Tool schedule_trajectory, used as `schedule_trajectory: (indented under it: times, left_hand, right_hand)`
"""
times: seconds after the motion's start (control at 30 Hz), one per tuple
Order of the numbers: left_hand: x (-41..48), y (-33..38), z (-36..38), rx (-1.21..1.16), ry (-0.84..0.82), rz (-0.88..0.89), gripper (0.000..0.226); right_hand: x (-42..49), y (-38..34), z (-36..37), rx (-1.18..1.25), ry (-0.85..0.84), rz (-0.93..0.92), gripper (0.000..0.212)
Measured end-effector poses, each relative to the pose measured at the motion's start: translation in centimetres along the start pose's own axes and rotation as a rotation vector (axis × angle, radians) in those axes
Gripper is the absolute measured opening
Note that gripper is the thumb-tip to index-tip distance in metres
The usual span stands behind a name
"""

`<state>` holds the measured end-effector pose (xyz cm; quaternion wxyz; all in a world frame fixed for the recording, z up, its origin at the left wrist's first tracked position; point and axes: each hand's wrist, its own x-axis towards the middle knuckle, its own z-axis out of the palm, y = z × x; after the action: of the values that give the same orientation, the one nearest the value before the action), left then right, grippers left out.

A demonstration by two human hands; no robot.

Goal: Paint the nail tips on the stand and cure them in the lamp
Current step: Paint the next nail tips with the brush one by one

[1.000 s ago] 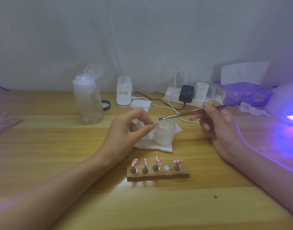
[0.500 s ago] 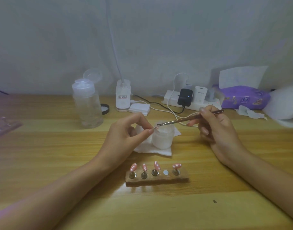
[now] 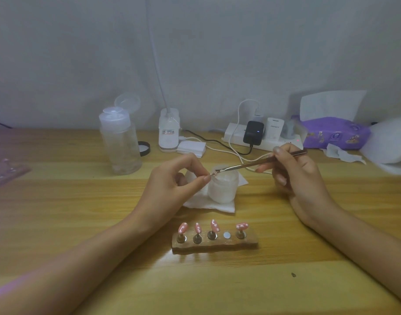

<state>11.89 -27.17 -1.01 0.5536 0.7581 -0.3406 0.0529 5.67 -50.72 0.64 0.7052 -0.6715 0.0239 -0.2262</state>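
Above the white jar on its tissue, mid-table in the head view, the left hand pinches a small nail tip between thumb and forefinger. The right hand grips a thin brush like a pen, its bristle end touching that tip. Nearer the person, the stand lies on the wooden table, carrying four pink nail tips on pegs and one bare slot. The white lamp sits at the right edge, well apart.
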Motion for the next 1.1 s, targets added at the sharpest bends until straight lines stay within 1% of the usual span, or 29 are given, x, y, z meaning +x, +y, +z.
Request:
schedule_trajectory:
  times: [0.13, 0.2, 0.27, 0.33, 0.4, 0.5, 0.57, 0.63, 0.7, 0.77, 0.87, 0.93, 1.0, 1.1]
  left_hand:
    - [-0.04, 0.0, 0.04, -0.007, 0.006, -0.004, 0.017]
    - [-0.03, 0.08, 0.09, 0.001, 0.011, -0.004, 0.018]
    - [-0.02, 0.15, 0.09, 0.009, 0.01, 0.004, 0.017]
    - [-0.05, 0.19, 0.06, -0.001, 0.007, 0.001, 0.016]
    - [-0.08, 0.19, 0.04, -0.023, 0.005, -0.018, 0.016]
    - [-0.04, 0.2, 0.01, -0.071, -0.003, -0.062, 0.013]
    - [0.0, 0.24, -0.01, -0.091, -0.009, -0.085, 0.011]
    - [0.02, 0.28, -0.02, -0.097, -0.006, -0.105, 0.012]
    - [0.04, 0.34, -0.01, -0.098, -0.003, -0.117, 0.012]
    - [0.07, 0.37, 0.02, -0.098, -0.006, -0.12, 0.012]
    - [0.1, 0.45, 0.07, -0.112, -0.003, -0.125, 0.013]
    - [0.11, 0.51, 0.09, -0.119, -0.003, -0.124, 0.016]
    - [0.1, 0.54, 0.09, -0.123, -0.003, -0.123, 0.018]
    - [0.08, 0.52, 0.12, -0.127, -0.002, -0.124, 0.014]
  right_hand:
    - [-0.03, -0.02, -0.01, 0.003, -0.039, -0.034, 0.025]
    - [0.07, 0.06, -0.02, -0.023, -0.017, -0.014, 0.023]
    - [0.12, 0.08, -0.08, 0.0, 0.005, -0.006, 0.023]
    - [0.06, 0.01, -0.07, 0.034, -0.011, -0.027, 0.025]
    - [0.0, 0.01, 0.04, 0.021, -0.038, -0.04, 0.026]
    - [0.12, 0.22, 0.01, -0.018, -0.015, -0.02, 0.025]
    - [0.15, 0.2, -0.11, 0.012, -0.006, -0.025, 0.028]
    - [0.11, 0.1, -0.08, 0.037, -0.032, -0.051, 0.031]
    - [0.08, 0.11, -0.01, 0.0, -0.05, -0.063, 0.027]
    - [0.15, 0.22, -0.1, -0.034, -0.026, -0.046, 0.023]
    - [0.13, 0.11, -0.17, 0.008, 0.0, -0.042, 0.024]
    - [0.03, -0.03, -0.08, 0.037, -0.033, -0.064, 0.023]
    - [-0.01, 0.04, 0.01, 0.011, -0.059, -0.071, 0.022]
    - [0.09, 0.23, -0.12, -0.023, -0.018, -0.046, 0.023]
